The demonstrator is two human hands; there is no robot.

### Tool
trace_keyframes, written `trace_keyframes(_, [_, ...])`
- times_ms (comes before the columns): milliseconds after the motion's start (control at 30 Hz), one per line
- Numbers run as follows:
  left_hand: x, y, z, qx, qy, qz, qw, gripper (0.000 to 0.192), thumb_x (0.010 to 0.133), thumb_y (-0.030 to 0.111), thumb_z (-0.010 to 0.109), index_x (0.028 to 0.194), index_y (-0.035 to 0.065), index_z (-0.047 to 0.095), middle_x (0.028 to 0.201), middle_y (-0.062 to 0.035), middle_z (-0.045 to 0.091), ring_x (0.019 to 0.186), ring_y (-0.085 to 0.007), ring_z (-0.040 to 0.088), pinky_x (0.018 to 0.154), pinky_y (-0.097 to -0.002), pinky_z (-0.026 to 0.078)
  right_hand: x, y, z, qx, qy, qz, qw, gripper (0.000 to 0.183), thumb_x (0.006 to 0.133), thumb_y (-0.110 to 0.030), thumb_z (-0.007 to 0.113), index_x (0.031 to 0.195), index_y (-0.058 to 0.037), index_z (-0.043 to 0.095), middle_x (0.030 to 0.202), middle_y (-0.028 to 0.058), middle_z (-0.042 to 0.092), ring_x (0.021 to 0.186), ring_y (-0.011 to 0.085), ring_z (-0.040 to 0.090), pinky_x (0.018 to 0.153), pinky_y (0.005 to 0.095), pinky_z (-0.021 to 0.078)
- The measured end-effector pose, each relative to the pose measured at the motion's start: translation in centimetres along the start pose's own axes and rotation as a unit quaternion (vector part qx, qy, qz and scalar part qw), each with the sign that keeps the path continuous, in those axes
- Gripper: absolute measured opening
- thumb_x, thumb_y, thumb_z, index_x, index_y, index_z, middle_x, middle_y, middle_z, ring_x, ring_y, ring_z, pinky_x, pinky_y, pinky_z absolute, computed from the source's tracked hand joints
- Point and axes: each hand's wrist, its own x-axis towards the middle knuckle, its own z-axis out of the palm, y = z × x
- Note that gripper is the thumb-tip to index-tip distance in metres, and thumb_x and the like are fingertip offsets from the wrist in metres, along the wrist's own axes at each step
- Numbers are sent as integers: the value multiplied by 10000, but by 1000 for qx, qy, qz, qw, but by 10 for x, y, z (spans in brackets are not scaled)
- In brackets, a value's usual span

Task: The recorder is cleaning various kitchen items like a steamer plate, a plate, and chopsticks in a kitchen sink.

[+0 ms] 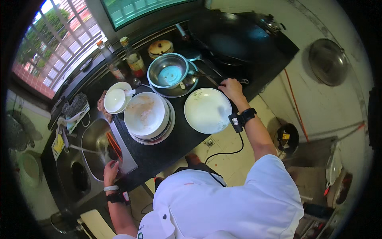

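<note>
My right hand [232, 89] is at the upper right rim of a large white plate [208, 110], near the handles of utensils lying towards a metal bowl [168, 70]; whether its fingers grip anything is unclear. Over the near edge of the steel sink [95, 134] is my left hand [111, 171], its fingers bent, close to red chopsticks [113, 146] in the basin; what it touches is hidden. Between the hands stands a stack of plates topped by a soiled white bowl [145, 113]. Beside it, a white cup [115, 101] sits in a bowl.
Two glass bottles [135, 61] and a lidded pot [160, 48] stand at the back. A large black wok [228, 38] occupies the stove at upper right. Left of the sink lie a steel scourer [74, 104] and racks. A bin [287, 139] stands on the floor at right.
</note>
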Motion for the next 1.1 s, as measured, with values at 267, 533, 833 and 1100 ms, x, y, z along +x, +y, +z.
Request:
trace_keyframes(267, [-38,33,23,54,98,-6,994,466,836,466,511,1088,87,611,1099,-171,594,1017,-332,565,970,-438,308,16,35,9,-132,-54,-26,989,137,690,-179,629,745,-60,668,798,205,631,782,367,613,704,449,495])
trace_keyframes(533, [-35,-2,47,-7,132,40,990,419,870,381,523,1032,5,612,979,-150,612,920,-279,585,846,-348,417,-18,48,-32,-176,-192,89,962,262,676,-145,610,905,-23,649,945,203,632,885,344,621,765,414,512])
trace_keyframes(833, [-20,0,50,78,69,-76,992,531,885,534,375,1127,114,592,1158,-104,560,1157,-283,457,983,-600,123,-48,77,-38,-157,-201,119,959,293,633,-175,674,879,-19,648,908,216,632,868,361,617,786,398,504])
trace_keyframes(1100, [-34,16,42,107,95,-65,988,512,890,537,338,1161,167,566,1297,-54,463,1270,-315,309,990,-640,68,-80,117,-41,173,-229,146,947,151,690,-129,625,663,17,599,515,62,554,436,130,534,415,264,410])
